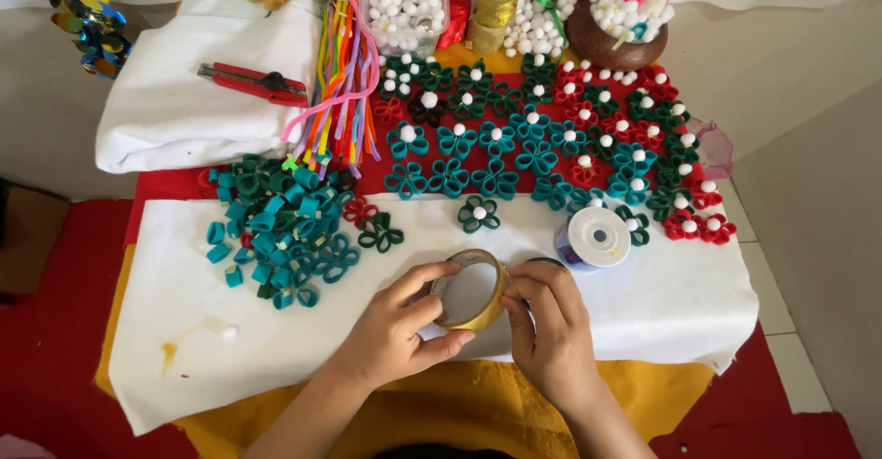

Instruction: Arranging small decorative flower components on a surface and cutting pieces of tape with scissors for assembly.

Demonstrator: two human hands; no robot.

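Tape roll point(470, 289) held up between both hands — left hand point(397, 330) cupped around its near side, right hand point(549, 326) pinching its far rim, fingers closed on it. Beyond the roll, rows of finished flowers point(551, 137) with white pompoms, teal, green and red. Left of the roll, a heap of teal loops point(276, 229) not yet assembled, plus a few bare flowers without centres. Right of the roll, a white-capped tub point(593, 237). Judged roughly midway — many done, a good pile left.
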